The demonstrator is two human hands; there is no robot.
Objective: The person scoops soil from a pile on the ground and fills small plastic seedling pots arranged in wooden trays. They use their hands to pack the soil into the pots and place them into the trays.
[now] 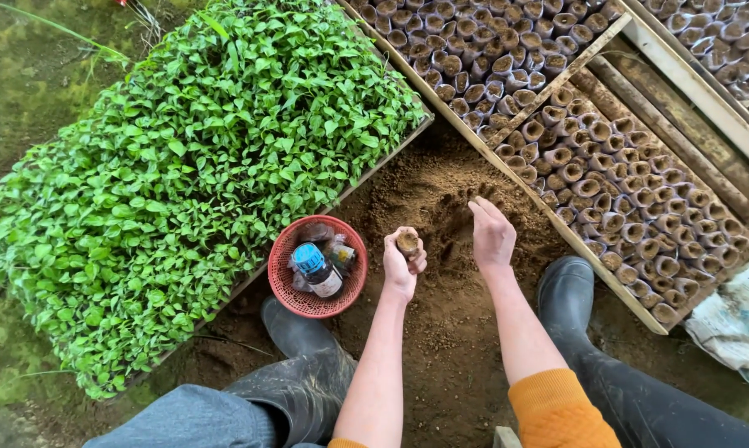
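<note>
Soil work is under way at the mound of loose brown soil (441, 207) between my knees. My left hand (402, 264) is closed around a small soil-filled paper pot (407, 242), held upright with its mouth facing up, level with and just right of the red basket (285, 282). My right hand (492, 236) is loosely cupped, palm down, fingers curled onto the mound where furrows from scooping show; I cannot tell whether it has soil gathered under it.

Findings on doing this step well, as I judge them:
- Keep the pot vertical and gripped by its wall only, since a thin rolled sleeve of this kind will likely crumple if squeezed.
- Draw soil from the loose crest of the mound, not the packed ground beside my boots (569, 290).
- Fill over the mound, so spill falls back on it and not into the basket, which holds a blue-capped bottle (318, 270) and plastic packets.
- Press lightly; the fill should sit about level with the rim, as it does in the finished pots.

Surroundings: wooden frames (557, 79) to the upper right hold dense rows of filled pots (623, 191), standing upright and touching one another. A bed of green seedlings (200, 166) lies to the left, well apart from both hands. A white sack (735, 319) rests at the far right edge.
</note>
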